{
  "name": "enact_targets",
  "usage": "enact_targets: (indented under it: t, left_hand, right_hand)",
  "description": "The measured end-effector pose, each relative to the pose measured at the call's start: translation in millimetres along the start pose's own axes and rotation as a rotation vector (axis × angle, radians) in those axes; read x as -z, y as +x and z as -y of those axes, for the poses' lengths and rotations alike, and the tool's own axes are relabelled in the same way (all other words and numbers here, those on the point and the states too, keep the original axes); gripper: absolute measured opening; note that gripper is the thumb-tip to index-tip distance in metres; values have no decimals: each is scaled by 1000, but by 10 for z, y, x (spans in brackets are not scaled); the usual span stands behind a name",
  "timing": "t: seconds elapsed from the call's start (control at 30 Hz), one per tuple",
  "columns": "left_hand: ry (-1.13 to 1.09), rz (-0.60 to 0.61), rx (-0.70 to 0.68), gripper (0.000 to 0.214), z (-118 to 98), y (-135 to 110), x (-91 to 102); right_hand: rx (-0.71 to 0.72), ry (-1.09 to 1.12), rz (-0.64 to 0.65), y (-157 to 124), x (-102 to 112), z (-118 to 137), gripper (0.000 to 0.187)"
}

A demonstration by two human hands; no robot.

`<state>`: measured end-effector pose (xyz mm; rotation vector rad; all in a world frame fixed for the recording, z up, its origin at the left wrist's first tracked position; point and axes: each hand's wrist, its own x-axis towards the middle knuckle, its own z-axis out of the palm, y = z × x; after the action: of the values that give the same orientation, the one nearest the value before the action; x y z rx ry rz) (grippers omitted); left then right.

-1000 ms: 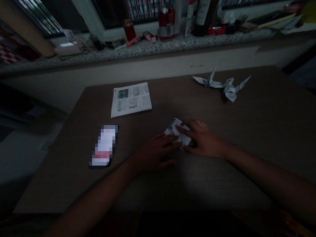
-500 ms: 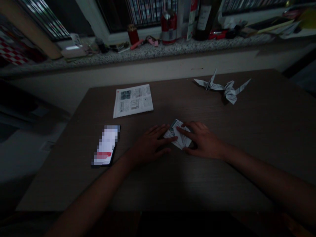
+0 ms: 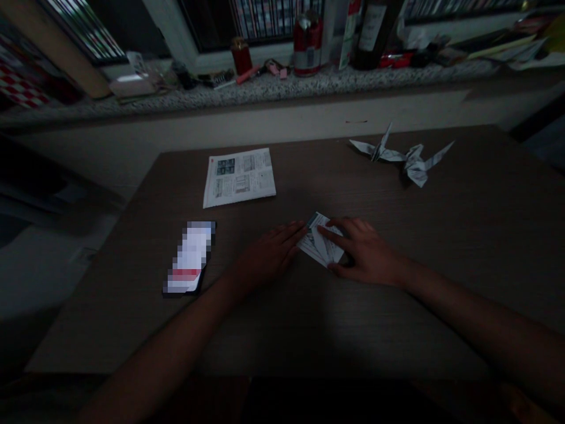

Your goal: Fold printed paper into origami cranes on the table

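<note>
A small folded piece of printed paper (image 3: 318,242) lies on the brown table (image 3: 441,235) in front of me. My right hand (image 3: 364,252) rests flat on its right part, fingers stretched out and pressing it down. My left hand (image 3: 269,254) lies flat beside the paper's left edge, fingertips touching its upper left corner. Both hands have their fingers extended and grip nothing.
A printed paper sheet (image 3: 239,176) lies at the table's far left. A phone (image 3: 190,257) with a lit screen lies left of my hands. Two folded paper cranes (image 3: 404,156) sit at the far right. A stone ledge (image 3: 282,88) behind holds cans, bottles and clutter.
My left hand slid off the folded paper to its left edge, and its fingers straightened. My right hand stayed pressing the paper. The view shifted slightly.
</note>
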<state>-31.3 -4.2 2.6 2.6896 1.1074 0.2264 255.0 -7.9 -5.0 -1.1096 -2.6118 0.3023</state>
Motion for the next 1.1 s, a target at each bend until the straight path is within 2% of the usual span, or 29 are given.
enact_targets:
  t: [0.17, 0.37, 0.57, 0.83, 1.1]
  left_hand:
    - [-10, -29, -11, 51, 19, 15, -35]
    - [7, 20, -184, 54, -1, -31, -28]
    - [-27, 34, -138, 59, -22, -29, 3]
    - [14, -10, -168, 59, -75, -26, -15]
    - [32, -2, -163, 59, -87, -42, -27]
  right_hand:
    - [-2, -18, 4, 5, 14, 21, 77]
    - [11, -38, -7, -5, -13, 8, 78]
    - [50, -90, -9, -11, -26, 2, 77]
    - [55, -19, -12, -25, -22, 3, 64]
    - [107, -27, 75, -63, -111, 105, 84]
